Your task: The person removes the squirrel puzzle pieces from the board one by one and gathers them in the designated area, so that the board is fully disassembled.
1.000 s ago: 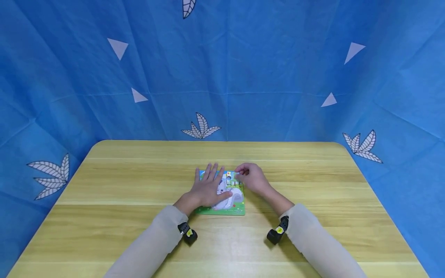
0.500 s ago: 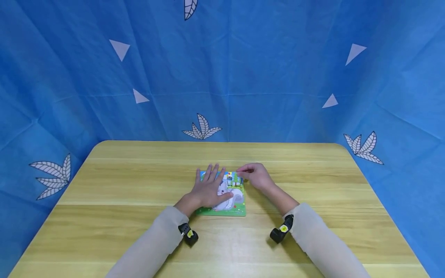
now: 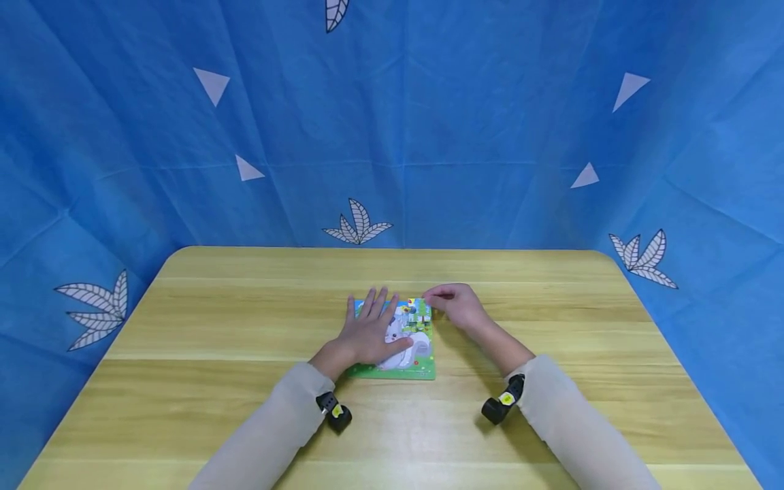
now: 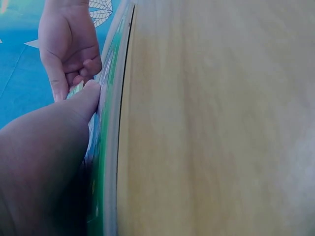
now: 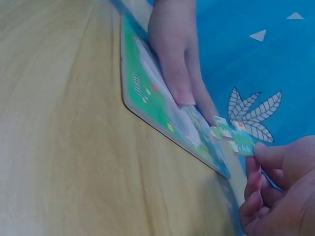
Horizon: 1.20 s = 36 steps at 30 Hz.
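Observation:
A jigsaw puzzle board with a cartoon white animal and a green border lies flat on the table. My left hand rests over its left and middle part, fingers spread and straight, hiding much of the picture. At the board's far right corner, my right hand pinches a jigsaw piece between thumb and finger. Green with white and a spot of red, the piece appears raised over the board's surface in the right wrist view. In the left wrist view, the left thumb partly covers the same piece.
The wooden table extends on all sides of the board. Behind it hangs a blue cloth with white triangles and leaf prints. Each wrist carries a black strapped camera, such as the right wrist camera.
My right hand has drawn slightly to the right, pinching the piece at the board's far right corner. The left hand has stayed in place on the board.

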Tool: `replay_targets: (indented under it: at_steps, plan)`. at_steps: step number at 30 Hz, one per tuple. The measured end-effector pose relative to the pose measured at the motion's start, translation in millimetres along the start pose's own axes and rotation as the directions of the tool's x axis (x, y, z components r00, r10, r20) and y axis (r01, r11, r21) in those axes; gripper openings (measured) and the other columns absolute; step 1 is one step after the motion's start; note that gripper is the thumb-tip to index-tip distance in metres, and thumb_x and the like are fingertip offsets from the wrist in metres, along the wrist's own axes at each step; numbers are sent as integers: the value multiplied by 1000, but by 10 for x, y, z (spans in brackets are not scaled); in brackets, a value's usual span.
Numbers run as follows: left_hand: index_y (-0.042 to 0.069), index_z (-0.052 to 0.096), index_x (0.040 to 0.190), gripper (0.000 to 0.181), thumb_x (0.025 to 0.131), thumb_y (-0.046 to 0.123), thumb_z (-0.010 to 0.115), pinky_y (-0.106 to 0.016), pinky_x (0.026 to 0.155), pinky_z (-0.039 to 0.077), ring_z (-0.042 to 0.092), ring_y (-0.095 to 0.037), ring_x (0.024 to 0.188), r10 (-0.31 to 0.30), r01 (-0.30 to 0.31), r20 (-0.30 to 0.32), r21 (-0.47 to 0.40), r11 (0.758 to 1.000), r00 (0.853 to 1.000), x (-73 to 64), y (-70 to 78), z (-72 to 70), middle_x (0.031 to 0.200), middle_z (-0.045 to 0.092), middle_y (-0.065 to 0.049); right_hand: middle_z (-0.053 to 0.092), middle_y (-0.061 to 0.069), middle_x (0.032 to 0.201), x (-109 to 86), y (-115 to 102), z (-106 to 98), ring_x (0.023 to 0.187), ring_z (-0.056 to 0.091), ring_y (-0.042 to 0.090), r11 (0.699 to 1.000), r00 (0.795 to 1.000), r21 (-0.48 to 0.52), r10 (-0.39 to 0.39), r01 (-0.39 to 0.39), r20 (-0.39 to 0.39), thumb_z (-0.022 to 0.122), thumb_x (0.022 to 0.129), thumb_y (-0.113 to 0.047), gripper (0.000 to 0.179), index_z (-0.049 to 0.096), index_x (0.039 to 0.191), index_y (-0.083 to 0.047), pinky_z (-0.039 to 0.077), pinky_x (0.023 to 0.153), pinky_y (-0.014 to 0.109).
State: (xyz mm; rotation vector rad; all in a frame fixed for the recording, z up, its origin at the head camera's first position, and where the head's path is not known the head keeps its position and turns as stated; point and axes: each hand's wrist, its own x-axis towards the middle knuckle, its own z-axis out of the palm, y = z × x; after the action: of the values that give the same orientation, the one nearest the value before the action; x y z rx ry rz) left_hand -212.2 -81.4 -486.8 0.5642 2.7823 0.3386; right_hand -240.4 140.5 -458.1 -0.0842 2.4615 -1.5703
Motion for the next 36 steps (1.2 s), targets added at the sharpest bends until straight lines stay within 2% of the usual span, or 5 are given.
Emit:
replay_targets:
  at_steps: [6, 14, 24, 29, 36]
  plan:
    - [20, 1, 165, 100, 94, 76, 42, -62, 116, -19, -18, -29, 154, 8, -8, -8, -4, 1000, 1000, 3, -11, 13, 170, -11, -7, 69, 17, 124, -17, 20, -222, 117, 61, 31, 1000, 1000, -3, -7, 7, 10, 62, 103, -18, 26, 73, 118, 0, 50, 96, 43]
    - [19, 2, 165, 98, 95, 75, 41, -64, 116, -18, -15, -30, 155, 15, -15, -22, -20, 1000, 1000, -34, 17, -18, 171, -9, -8, 65, 22, 130, -66, 133, -680, 120, 59, 32, 1000, 1000, -10, 11, -11, 16, 59, 105, -17, 32, 68, 124, 6, 49, 101, 45]
    - [15, 7, 165, 96, 97, 70, 45, -65, 117, -14, -10, -34, 156, 26, -27, -41, -20, 999, 999, -55, 43, -44, 171, -4, -12, 65, 11, 121, -196, 296, -1205, 102, 55, 24, 992, 997, -107, 72, -71, 9, 58, 106, -26, 38, 66, 128, 4, 47, 75, 33]
    - [14, 8, 165, 95, 97, 69, 45, -65, 117, -13, -9, -35, 156, 32, -33, -42, -24, 999, 999, -83, 64, -68, 171, -3, -13, 63, 0, 101, -262, 402, -1397, 87, 50, 18, 987, 996, -133, 87, -87, -2, 58, 106, -27, 40, 65, 128, 7, 46, 69, 31]
    - [14, 8, 165, 95, 97, 70, 44, -66, 118, -11, -7, -35, 156, 28, -29, -42, -17, 999, 999, -96, 64, -76, 171, -2, -13, 58, 1, 91, -293, 549, -1560, 78, 48, 15, 982, 997, -171, 75, -74, -1, 58, 106, -27, 43, 64, 128, 9, 44, 65, 29]
